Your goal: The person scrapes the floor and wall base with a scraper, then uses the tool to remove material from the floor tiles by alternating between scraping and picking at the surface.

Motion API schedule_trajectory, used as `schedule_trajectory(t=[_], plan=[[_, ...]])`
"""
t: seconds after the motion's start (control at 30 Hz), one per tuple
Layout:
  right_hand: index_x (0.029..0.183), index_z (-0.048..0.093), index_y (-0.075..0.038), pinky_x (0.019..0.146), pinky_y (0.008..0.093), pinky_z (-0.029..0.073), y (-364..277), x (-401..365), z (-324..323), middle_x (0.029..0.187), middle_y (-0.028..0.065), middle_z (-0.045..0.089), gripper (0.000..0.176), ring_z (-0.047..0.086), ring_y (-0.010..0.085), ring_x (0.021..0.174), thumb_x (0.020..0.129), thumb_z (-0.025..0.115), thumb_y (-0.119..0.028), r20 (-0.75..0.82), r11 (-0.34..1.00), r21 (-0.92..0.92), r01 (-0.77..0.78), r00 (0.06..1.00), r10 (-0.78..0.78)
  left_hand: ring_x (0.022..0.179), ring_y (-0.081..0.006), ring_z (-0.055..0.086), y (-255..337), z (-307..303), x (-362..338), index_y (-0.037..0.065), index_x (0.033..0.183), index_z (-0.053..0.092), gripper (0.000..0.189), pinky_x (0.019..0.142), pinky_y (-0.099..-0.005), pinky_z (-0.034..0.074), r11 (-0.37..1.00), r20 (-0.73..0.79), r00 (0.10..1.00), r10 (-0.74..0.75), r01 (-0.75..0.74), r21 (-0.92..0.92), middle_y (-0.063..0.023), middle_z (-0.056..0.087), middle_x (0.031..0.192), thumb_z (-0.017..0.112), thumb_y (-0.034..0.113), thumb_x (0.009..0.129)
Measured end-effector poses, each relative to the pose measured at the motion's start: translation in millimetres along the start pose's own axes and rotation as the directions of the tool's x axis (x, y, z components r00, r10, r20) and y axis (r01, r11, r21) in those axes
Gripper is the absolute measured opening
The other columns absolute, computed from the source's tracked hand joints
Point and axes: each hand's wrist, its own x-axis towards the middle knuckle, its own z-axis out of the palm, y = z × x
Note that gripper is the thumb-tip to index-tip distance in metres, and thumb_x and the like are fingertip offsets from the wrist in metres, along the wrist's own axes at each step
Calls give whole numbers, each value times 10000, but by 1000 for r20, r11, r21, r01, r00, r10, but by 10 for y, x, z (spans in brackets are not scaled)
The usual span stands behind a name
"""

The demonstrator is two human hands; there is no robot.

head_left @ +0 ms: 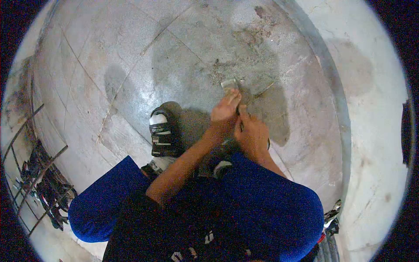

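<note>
A scraper with a pale, flat blade points away from me over the tiled floor. My left hand is closed on it just behind the blade. Behind and to the right, my right hand wraps round its dark handle, which my fingers mostly hide. Loose dark debris lies on the floor just beyond the blade. Whether the blade touches the floor cannot be made out.
My foot in a black strapped sandal rests left of my hands. A rusty metal rack with dark clutter stands at the far left. A pale wall rises along the right. A brown stain marks the floor ahead.
</note>
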Motion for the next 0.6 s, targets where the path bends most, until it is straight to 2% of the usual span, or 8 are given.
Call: schedule_trajectory(t=[0.03, 0.13, 0.23, 0.33, 0.43, 0.5, 0.6], plan=[[1144, 581, -98, 515, 447, 485, -8, 26, -6, 727, 179, 634, 344, 613, 342, 576, 810, 584, -180, 10, 1000, -3, 11, 1000, -11, 1124, -294, 556, -49, 26, 26, 24, 1161, 561, 420, 863, -367, 510, 999, -38, 998, 43, -42, 23, -130, 579, 1206, 603, 101, 751], [1121, 584, -80, 511, 449, 487, -8, 27, -101, 721, 185, 636, 333, 619, 342, 575, 805, 583, -186, 47, 999, -19, 26, 999, -26, 1115, -282, 564, 51, -21, -145, 40, 1159, 561, 421, 870, -363, 507, 991, 51, 998, -37, 30, 128, -138, 586, 1191, 609, 113, 747], [1100, 592, -79, 509, 444, 493, -41, 101, -133, 676, 183, 629, 319, 620, 343, 562, 806, 576, -201, 64, 1000, -11, 19, 998, -18, 1097, -277, 577, 20, -46, -1, 59, 1155, 563, 402, 852, -354, 517, 994, 109, 993, -47, 35, 107, -137, 582, 1203, 602, 116, 759], [1074, 604, -86, 508, 446, 497, -99, 335, -209, 620, 174, 617, 294, 614, 348, 538, 813, 561, -214, 81, 999, -23, 25, 996, -24, 1087, -279, 584, -122, -112, 269, 66, 1155, 561, 386, 829, -356, 528, 1000, -32, 999, 26, -26, 0, -129, 591, 1191, 594, 115, 773], [1032, 620, -89, 510, 458, 495, -175, 241, -247, 600, 173, 611, 262, 611, 350, 529, 818, 553, -223, 95, 996, -87, 26, 995, -17, 1090, -294, 579, -52, -130, -19, 61, 1137, 563, 374, 825, -375, 529, 996, 134, 987, -83, 78, 44, -140, 597, 1169, 587, 95, 766], [1009, 626, -83, 510, 469, 490, -130, 180, -189, 610, 183, 611, 247, 614, 350, 539, 818, 554, -222, 117, 995, -101, 5, 993, 7, 1072, -301, 586, -94, -39, 118, 64, 1124, 566, 382, 817, -384, 528, 997, 54, 999, 2, -6, 76, -145, 603, 1148, 597, 84, 744], [985, 629, -79, 522, 472, 489, -44, 475, -146, 623, 186, 615, 235, 619, 353, 558, 815, 557, -224, -4, 999, -16, 35, 999, -35, 1046, -311, 594, -140, -104, 363, 66, 1109, 569, 399, 806, -398, 525, 999, 30, 999, 26, -27, 24, -143, 610, 1125, 612, 79, 712]])
